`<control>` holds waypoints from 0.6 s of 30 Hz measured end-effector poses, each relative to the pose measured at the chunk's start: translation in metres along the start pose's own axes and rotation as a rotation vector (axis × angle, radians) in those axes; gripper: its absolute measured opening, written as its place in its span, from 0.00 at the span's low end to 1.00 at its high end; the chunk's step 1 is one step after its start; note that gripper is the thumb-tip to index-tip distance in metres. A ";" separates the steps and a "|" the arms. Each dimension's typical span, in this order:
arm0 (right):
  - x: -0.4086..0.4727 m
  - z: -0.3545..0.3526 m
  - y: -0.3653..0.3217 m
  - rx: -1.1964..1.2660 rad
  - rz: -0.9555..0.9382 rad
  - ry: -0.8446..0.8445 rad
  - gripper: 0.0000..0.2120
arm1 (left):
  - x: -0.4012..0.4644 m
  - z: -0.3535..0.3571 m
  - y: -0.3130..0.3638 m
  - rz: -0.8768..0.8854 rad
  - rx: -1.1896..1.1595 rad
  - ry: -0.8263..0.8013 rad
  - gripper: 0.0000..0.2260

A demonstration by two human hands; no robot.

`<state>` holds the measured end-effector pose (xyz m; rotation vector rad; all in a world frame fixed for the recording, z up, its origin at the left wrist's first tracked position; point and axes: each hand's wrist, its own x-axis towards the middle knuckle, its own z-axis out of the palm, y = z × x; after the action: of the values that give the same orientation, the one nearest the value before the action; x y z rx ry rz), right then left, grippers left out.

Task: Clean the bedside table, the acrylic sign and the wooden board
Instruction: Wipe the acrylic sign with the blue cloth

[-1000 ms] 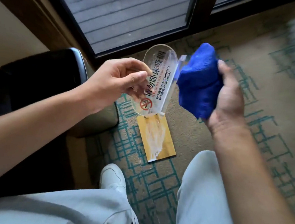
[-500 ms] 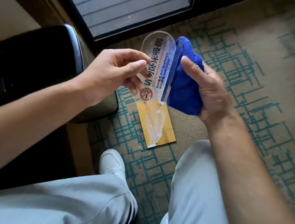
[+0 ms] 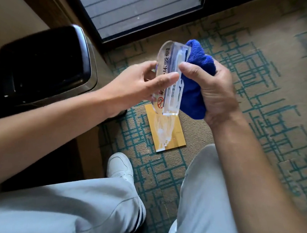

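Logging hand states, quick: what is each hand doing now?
Left hand: pinches the acrylic sign.
Right hand: grips the blue cloth against the sign.

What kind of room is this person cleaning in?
Probably a hotel guest room. The clear no-smoking sign carries WiFi details, the floor has patterned wall-to-wall carpet, and a black lidded bin stands beside a glass door.

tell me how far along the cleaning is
In hand: the left hand holds the acrylic sign up while the right hand presses a blue cloth against its side. Left, by the look of it: the wooden board lies on the carpet, with pale marks on its face. Nothing shown looks finished, and the bedside table cannot be picked out.
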<state>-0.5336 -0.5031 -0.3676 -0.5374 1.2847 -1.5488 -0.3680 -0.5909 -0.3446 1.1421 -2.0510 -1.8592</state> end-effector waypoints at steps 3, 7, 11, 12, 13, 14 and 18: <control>-0.004 0.008 0.000 -0.074 -0.022 0.006 0.07 | 0.002 0.007 -0.010 -0.080 -0.204 0.013 0.23; 0.005 0.019 -0.016 -0.003 0.033 0.089 0.10 | 0.001 0.005 -0.018 -0.204 -0.527 -0.058 0.28; 0.021 0.024 -0.031 0.036 0.015 0.164 0.20 | 0.000 0.005 -0.020 -0.210 -0.673 -0.090 0.32; 0.021 0.023 -0.028 -0.013 -0.004 0.169 0.16 | 0.001 0.006 -0.019 -0.194 -0.693 -0.090 0.32; 0.019 0.021 -0.024 -0.065 -0.015 0.166 0.13 | 0.002 0.007 -0.019 -0.176 -0.709 -0.089 0.33; 0.015 0.020 -0.020 -0.118 -0.022 0.150 0.11 | 0.003 0.008 -0.019 -0.166 -0.718 -0.086 0.33; 0.012 0.017 -0.010 -0.242 -0.106 0.144 0.09 | 0.007 0.011 -0.022 -0.188 -0.717 -0.107 0.32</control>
<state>-0.5285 -0.5225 -0.3563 -0.6655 1.5885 -1.5506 -0.3698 -0.5857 -0.3697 1.0542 -1.1408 -2.4762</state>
